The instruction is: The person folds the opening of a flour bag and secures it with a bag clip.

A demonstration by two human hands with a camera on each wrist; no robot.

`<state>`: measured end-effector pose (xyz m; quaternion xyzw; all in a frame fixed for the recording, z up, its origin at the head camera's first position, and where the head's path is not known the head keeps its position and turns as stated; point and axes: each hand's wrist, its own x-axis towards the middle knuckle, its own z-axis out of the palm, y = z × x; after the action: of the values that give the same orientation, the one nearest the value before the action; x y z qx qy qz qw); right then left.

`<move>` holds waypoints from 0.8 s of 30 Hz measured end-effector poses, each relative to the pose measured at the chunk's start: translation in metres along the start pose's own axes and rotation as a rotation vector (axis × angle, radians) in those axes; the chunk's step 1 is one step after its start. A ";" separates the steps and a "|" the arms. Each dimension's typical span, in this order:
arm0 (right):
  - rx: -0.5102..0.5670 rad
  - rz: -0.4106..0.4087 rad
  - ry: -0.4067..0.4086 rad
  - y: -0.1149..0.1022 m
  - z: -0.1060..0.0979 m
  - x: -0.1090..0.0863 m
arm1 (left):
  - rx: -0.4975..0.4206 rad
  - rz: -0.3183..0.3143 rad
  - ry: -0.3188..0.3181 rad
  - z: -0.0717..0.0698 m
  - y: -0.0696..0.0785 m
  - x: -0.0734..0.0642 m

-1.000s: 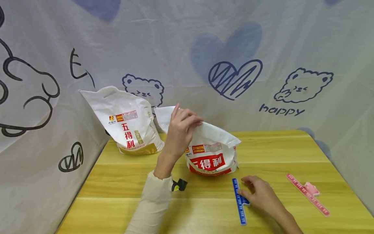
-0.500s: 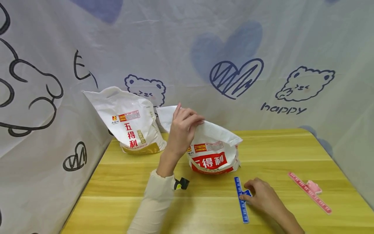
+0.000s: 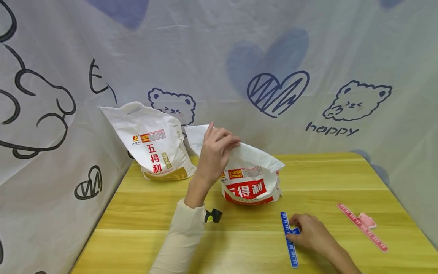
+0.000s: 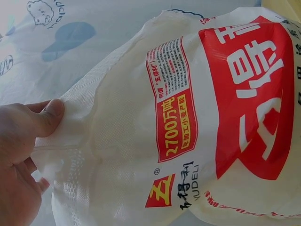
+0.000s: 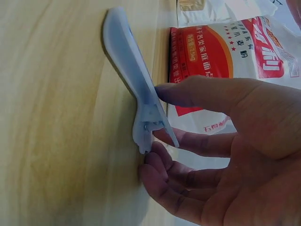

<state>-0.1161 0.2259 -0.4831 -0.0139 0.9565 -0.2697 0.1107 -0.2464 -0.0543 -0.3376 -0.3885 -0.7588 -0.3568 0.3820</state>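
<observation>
In the head view my left hand (image 3: pixel 216 154) pinches the folded top edge of a white flour bag (image 3: pixel 253 173) with a red label. The left wrist view shows the thumb on the near face of that bag (image 4: pixel 124 117), the top pressed flat. My right hand (image 3: pixel 312 234) holds a blue bag clip (image 3: pixel 291 247) with ruler-like marks, low over the table's front right. Up close in the right wrist view, the thumb lies on one side of the clip (image 5: pixel 123 49) and the fingers curl at its handle end. One long edge is near the tabletop.
A second white flour bag (image 3: pixel 150 140) with a gold base stands at the back left. To the right of my right hand lies a pink bag clip (image 3: pixel 362 227). The wooden table (image 3: pixel 342 171) meets a printed cloth (image 3: pixel 212 57) behind and at the sides.
My right hand has closed its fingers on the blue clip's handle and shifted it slightly right and nearer. The left hand keeps its hold on the bag top. The view has shifted slightly.
</observation>
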 end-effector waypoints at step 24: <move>0.013 -0.012 0.026 0.005 -0.010 -0.003 | -0.012 -0.020 -0.003 0.001 -0.002 -0.002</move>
<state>-0.1154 0.2357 -0.4772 -0.0152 0.9559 -0.2769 0.0968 -0.2479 -0.0551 -0.3407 -0.3835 -0.7611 -0.3648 0.3750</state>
